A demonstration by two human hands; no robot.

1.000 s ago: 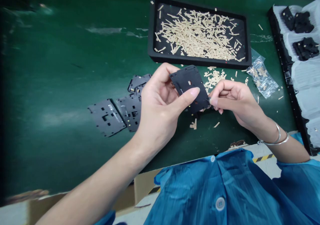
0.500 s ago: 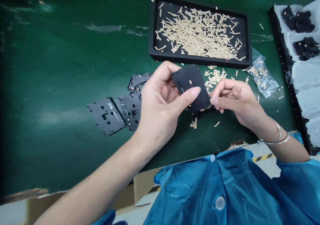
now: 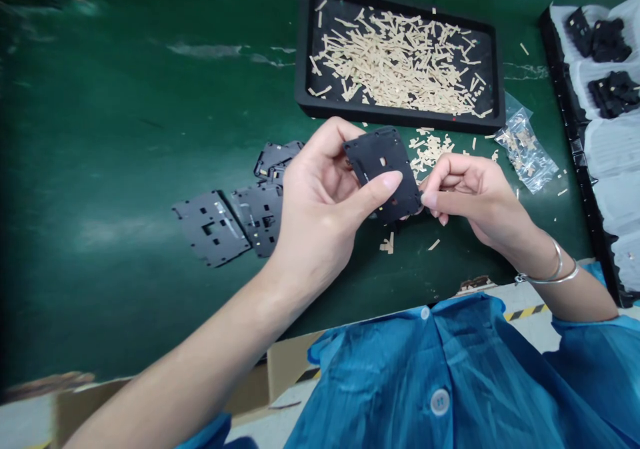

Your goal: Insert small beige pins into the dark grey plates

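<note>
My left hand [image 3: 320,202] grips a flat black plastic plate [image 3: 383,169] with small cut-outs, thumb across its face and fingers behind. My right hand [image 3: 470,196] is closed in a pinch at the plate's lower right corner, thumb and fingertips pressed to its edge. Both hands hover just above the green table [image 3: 125,136]. Whether the right fingers also hold some small piece I cannot make out.
Several more black plates [image 3: 235,219] lie on the table left of my hands. A black tray [image 3: 305,49] of tan paper strips sits behind, with loose strips [image 3: 430,152] below it. A clear bag [image 3: 525,149] and a white tray [image 3: 607,142] with black parts are at right.
The hands and plate keep the same grip; only the view has shifted slightly.
</note>
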